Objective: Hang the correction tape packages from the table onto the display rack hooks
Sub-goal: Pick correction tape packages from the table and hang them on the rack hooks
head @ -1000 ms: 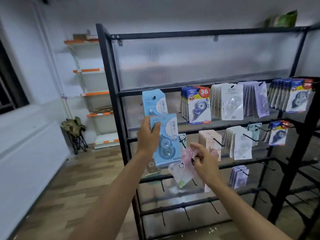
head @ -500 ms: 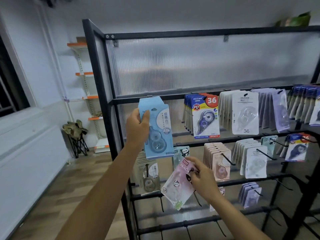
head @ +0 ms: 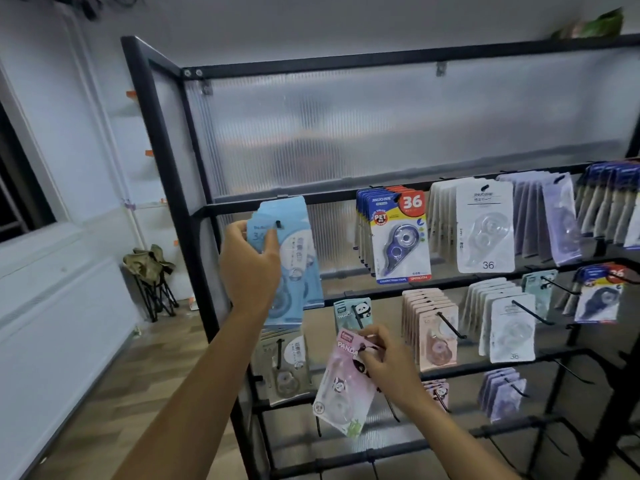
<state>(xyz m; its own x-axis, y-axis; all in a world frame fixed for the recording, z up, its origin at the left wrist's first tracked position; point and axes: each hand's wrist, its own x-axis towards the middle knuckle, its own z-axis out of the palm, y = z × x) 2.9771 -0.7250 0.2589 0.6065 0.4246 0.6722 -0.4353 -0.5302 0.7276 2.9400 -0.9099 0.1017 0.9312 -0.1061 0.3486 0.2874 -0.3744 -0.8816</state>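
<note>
Left hand (head: 250, 268) grips the light blue correction tape package (head: 289, 258) at its left edge, fingers curled round the card; hook tip (head: 278, 224) shows through the card's hang hole, top row, far left of display rack (head: 166, 140). Right hand (head: 388, 362) pinches the upper part of one pink panda package (head: 343, 382), tilted, in front of the lower rows. Held packages: two, one per hand.
</note>
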